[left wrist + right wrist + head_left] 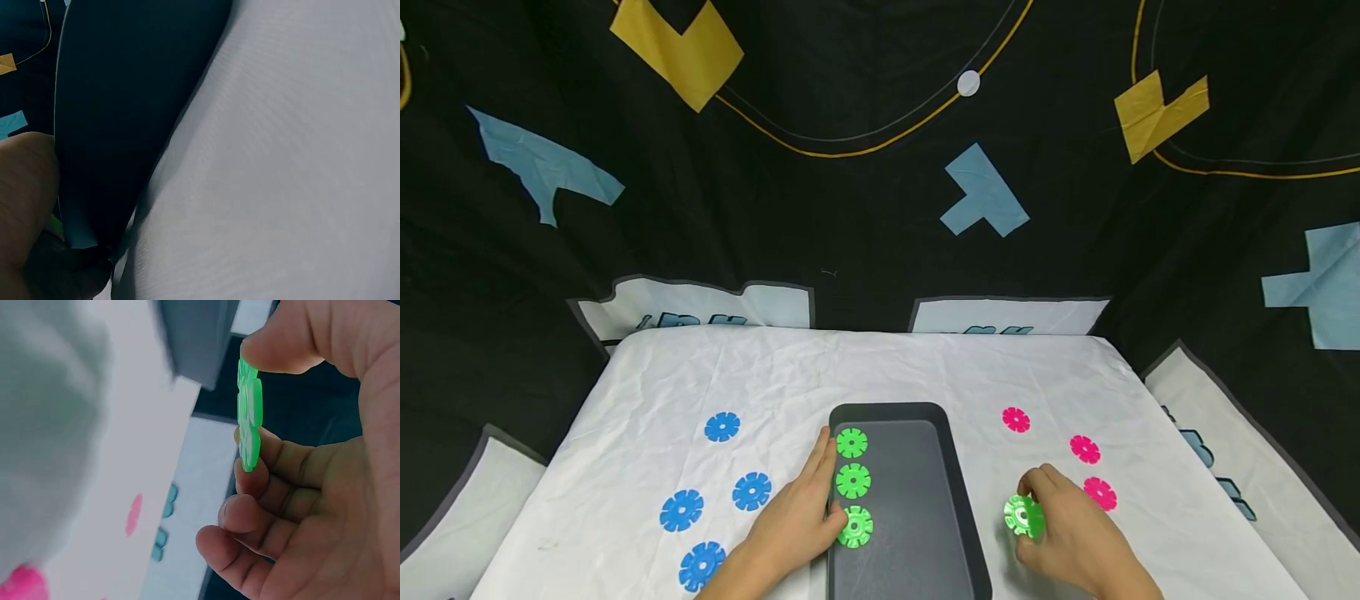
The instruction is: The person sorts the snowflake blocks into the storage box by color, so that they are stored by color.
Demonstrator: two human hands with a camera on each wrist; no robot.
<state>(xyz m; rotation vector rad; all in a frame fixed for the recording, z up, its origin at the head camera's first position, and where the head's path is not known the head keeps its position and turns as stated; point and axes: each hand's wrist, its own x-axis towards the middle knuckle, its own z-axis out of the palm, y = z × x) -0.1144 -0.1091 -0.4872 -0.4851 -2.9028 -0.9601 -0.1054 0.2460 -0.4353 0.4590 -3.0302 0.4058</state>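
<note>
In the head view my right hand (1078, 529) is raised over the white cloth, right of a dark grey tray (917, 500). It pinches a green notched plastic disc (1021, 516) between thumb and fingers. Seen edge-on in the right wrist view, that disc (249, 415) has the thumb at its top and fingertips behind its lower part. My left hand (797, 517) lies against the tray's left rim, fingers stretched along it. Its thumb reaches over the rim beside the nearest of three green discs (854, 527), lined up along that side inside the tray.
Several blue notched discs (681, 510) are spread on the cloth (625, 467) left of the tray. To its right lie three pink discs (1085, 449), beyond and beside my right hand. A black printed curtain (865, 225) hangs behind the table's far edge.
</note>
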